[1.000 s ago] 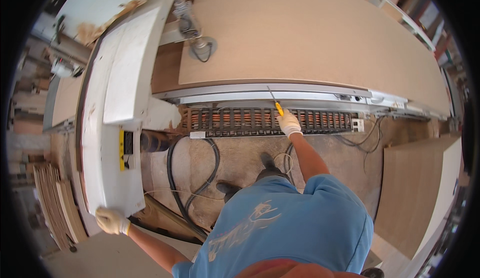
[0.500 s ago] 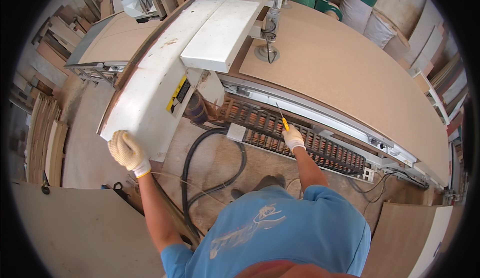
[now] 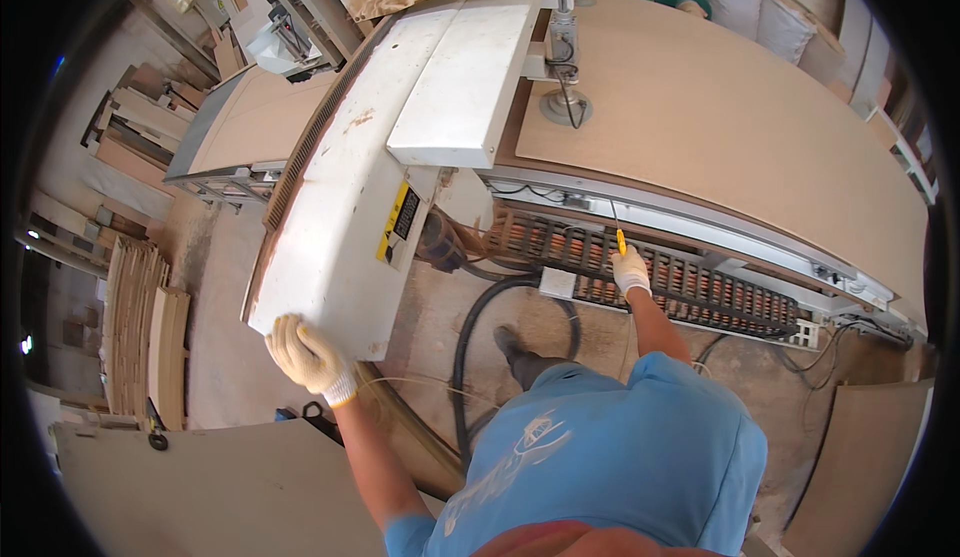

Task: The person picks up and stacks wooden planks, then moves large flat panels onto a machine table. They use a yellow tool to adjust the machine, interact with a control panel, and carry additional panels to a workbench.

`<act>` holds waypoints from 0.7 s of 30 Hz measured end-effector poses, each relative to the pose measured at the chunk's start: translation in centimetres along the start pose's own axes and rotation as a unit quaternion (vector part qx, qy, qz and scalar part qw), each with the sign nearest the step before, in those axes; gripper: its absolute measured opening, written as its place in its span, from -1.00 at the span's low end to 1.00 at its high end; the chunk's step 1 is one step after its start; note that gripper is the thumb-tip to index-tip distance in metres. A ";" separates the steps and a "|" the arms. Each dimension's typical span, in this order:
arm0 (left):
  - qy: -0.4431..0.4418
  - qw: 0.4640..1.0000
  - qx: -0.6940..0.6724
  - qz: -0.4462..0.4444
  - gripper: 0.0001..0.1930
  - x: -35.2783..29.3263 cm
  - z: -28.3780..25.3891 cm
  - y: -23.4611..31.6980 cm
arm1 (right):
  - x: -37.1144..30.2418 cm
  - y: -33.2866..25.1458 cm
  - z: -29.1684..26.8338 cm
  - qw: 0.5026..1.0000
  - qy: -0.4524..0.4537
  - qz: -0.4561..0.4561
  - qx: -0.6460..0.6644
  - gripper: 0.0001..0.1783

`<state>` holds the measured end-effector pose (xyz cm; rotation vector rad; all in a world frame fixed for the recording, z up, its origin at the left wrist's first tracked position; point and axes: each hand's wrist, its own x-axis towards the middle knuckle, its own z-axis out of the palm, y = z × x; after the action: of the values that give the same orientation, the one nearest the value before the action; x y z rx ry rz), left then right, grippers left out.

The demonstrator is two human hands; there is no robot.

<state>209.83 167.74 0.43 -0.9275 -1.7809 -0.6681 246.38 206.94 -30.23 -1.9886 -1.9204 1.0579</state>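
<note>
My left hand (image 3: 308,359), in a cream knit glove, rests against the near end of a long white machine beam (image 3: 330,207). Its fingers lie along the corner, and its palm side is hidden. Out to the right, my right hand (image 3: 630,270), gloved too, is closed round the yellow handle of a screwdriver (image 3: 621,243). The thin shaft points up and away, toward the machine bed's side. Below that hand runs a black cable chain (image 3: 690,282) with orange-brown lines inside. Beyond it, a large brown board (image 3: 730,127) lies on the bed.
A thick black hose (image 3: 466,347) loops over the floor by my foot. Another flat panel (image 3: 230,477) stands near at left. Stacked boards (image 3: 138,327) lean further left. A round suction cup (image 3: 566,107) sits on the large board. Loose cables (image 3: 835,357) lie at right.
My view has shifted left, so the machine sits further right in it. My left hand stays at the beam's end; my right hand still holds the screwdriver. One foot now shows further forward.
</note>
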 end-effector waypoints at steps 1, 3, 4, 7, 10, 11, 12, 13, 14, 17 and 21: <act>-0.009 1.000 0.003 -0.001 -0.81 0.1 -0.2 0.1 | 0.7 -0.8 0.8 1.000 0.002 -0.015 -0.002 -0.52; -0.023 1.000 0.013 0.000 -0.79 0.4 -0.3 0.6 | 2.3 -3.1 2.8 0.999 -0.025 -0.041 -0.008 -0.52; -0.016 1.000 0.014 -0.008 -0.78 0.5 -0.2 0.8 | 3.1 -4.1 3.4 0.998 -0.039 -0.035 -0.019 -0.53; 0.003 0.999 -0.030 -0.024 -0.76 1.2 0.4 1.8 | 4.5 -7.4 6.1 0.997 -0.051 -0.065 -0.005 -0.52; -0.023 0.996 -0.060 -0.068 -0.79 2.1 0.4 2.3 | 5.7 -10.4 9.4 0.989 -0.072 -0.123 0.028 -0.51; -0.040 0.997 -0.028 -0.064 -0.80 2.3 0.4 2.3 | 6.3 -11.2 10.5 0.987 -0.076 -0.134 0.052 -0.52; -0.031 0.996 -0.027 -0.077 -0.81 2.5 0.3 2.3 | 6.7 -11.7 11.7 0.986 -0.077 -0.141 0.050 -0.52; -0.032 0.998 0.016 -0.060 -0.82 2.6 0.2 2.2 | 7.5 -12.2 12.6 0.987 -0.088 -0.129 0.049 -0.50; -0.029 0.997 0.041 -0.054 -0.82 2.6 0.1 2.2 | 8.1 -12.1 13.3 0.985 -0.071 -0.140 0.076 -0.47; -0.019 0.996 0.050 -0.071 -0.85 2.7 -0.1 1.9 | 10.4 -11.6 13.8 0.976 -0.068 -0.084 0.190 -0.46; -0.019 0.996 0.037 -0.073 -0.89 2.8 -0.2 1.5 | 11.5 -10.8 11.7 0.984 -0.038 -0.129 0.114 -0.50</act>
<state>210.55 169.21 3.12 -0.7692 -1.9079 -0.6749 229.76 215.20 -36.64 -1.5533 -1.9288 1.2331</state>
